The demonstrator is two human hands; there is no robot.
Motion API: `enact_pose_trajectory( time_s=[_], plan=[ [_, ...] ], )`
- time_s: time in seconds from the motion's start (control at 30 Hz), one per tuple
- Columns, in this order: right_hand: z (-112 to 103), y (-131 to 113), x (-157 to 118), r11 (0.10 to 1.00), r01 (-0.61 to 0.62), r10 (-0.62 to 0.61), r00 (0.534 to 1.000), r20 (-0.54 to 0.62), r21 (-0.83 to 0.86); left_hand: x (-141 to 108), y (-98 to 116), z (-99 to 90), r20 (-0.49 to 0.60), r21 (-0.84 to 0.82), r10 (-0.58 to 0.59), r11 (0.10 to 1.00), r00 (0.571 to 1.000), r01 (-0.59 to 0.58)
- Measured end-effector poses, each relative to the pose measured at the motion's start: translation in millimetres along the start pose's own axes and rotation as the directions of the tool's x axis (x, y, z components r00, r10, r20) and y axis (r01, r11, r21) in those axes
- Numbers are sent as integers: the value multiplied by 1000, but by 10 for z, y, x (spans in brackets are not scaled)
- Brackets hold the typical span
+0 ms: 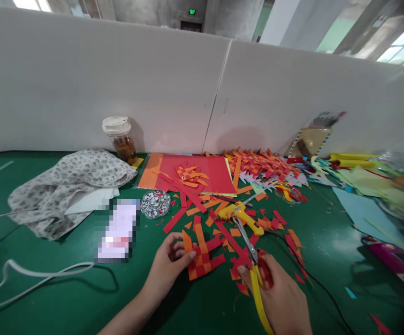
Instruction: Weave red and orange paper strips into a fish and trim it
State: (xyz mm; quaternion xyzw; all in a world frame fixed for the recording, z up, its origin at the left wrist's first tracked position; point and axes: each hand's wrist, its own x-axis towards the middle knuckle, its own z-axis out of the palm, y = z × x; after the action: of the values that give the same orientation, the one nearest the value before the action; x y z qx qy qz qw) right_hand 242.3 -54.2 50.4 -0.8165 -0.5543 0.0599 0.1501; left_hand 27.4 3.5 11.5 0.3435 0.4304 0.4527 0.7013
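Note:
My left hand (174,258) pinches a woven piece of red and orange paper strips (200,265), with loose strip ends sticking up and to the right. In my right hand (281,293) is a pair of scissors (252,253) with yellow and red handles, blades pointing up and away, apart from the woven piece. Just beyond the blade tips lies a yellow glue gun (241,216) among red and orange paper scraps (231,235). A finished-looking woven paper fish (189,177) with a small eye rests on red paper sheets (214,170).
Several woven fish (257,163) are piled at the back right. A container of googly eyes (155,204), a phone (118,230), a patterned cloth (72,186) and a lidded drink cup (120,137) stand leftward. The glue gun's black cord (309,274) crosses the green table; a white partition (153,83) rises behind.

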Motion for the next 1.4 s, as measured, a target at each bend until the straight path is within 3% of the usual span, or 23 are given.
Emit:
enact_pose_trajectory(
  time_s=[0.23,0.47,0.73,0.93,1.13,1.4],
  plan=[
    [51,-28,-60,991,130,-128,989,70,-35,-25,22,-8,-1,50,-23,998,1000,23],
    [91,-47,-137,968,243,-238,968,78,-58,-74,45,19,10,-19,-108,994,994,108],
    [178,-135,-179,962,267,-259,959,116,-58,-86,43,7,90,0,-94,995,991,95],
    [239,-131,-226,941,335,-329,940,87,-57,-82,2,9,42,5,-71,997,997,71],
    [212,-191,-240,934,354,-348,933,88,-55,-76,-43,26,76,51,-25,998,997,21],
    [191,-210,-236,933,359,-353,928,123,-26,-88,-40,19,76,45,-41,998,996,37]
  ],
)
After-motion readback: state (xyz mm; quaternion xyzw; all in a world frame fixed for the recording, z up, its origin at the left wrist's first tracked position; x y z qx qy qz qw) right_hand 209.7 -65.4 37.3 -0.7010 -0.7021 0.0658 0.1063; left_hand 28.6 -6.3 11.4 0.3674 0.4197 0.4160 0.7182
